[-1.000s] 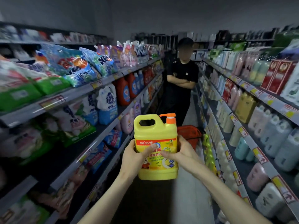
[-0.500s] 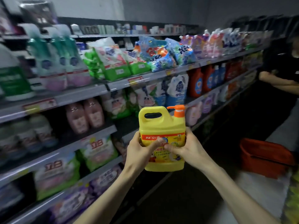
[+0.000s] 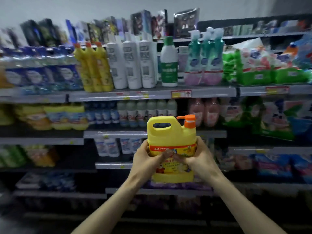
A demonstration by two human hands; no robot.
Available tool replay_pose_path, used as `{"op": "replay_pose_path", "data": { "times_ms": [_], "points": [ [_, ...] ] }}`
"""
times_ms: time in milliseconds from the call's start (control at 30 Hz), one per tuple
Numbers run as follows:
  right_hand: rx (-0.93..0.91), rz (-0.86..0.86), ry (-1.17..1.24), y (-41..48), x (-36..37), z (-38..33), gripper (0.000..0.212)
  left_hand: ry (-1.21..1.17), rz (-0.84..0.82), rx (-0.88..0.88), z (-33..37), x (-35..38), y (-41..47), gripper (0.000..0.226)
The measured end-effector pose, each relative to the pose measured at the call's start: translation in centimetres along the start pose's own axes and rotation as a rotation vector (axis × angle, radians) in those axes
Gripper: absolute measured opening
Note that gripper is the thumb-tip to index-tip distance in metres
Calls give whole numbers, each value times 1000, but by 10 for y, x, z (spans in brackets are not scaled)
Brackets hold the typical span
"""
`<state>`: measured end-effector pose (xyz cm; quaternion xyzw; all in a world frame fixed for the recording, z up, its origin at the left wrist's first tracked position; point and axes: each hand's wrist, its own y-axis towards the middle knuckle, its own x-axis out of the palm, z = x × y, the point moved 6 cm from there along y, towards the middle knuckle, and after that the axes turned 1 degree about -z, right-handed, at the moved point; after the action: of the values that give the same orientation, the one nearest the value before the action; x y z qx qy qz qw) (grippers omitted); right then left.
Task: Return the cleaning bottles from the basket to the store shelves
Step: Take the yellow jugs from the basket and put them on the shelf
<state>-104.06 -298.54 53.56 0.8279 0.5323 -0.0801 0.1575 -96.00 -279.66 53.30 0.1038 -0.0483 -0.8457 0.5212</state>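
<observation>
Yellow jug (image 3: pixel 170 132) labelled "127", gripped upright before the shelves (image 3: pixel 152 95) by curled fingers (image 3: pixel 199 143) of left hand (image 3: pixel 146 159) and right hand (image 3: pixel 200 160)

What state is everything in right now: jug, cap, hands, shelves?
yellow jug: upright, held in front of the shelves, not yet shelved.
orange pump cap: fitted on the jug.
left hand: grips the jug's left side.
right hand: grips the jug's right side.
store shelves: stocked.
</observation>
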Motion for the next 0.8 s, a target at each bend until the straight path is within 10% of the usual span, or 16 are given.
{"op": "replay_pose_path", "data": {
  "times_ms": [800],
  "points": [
    [-259,-507,72,56,456,-141,80,160,544,-31,-45,-446,-82,65]
  ]
}}
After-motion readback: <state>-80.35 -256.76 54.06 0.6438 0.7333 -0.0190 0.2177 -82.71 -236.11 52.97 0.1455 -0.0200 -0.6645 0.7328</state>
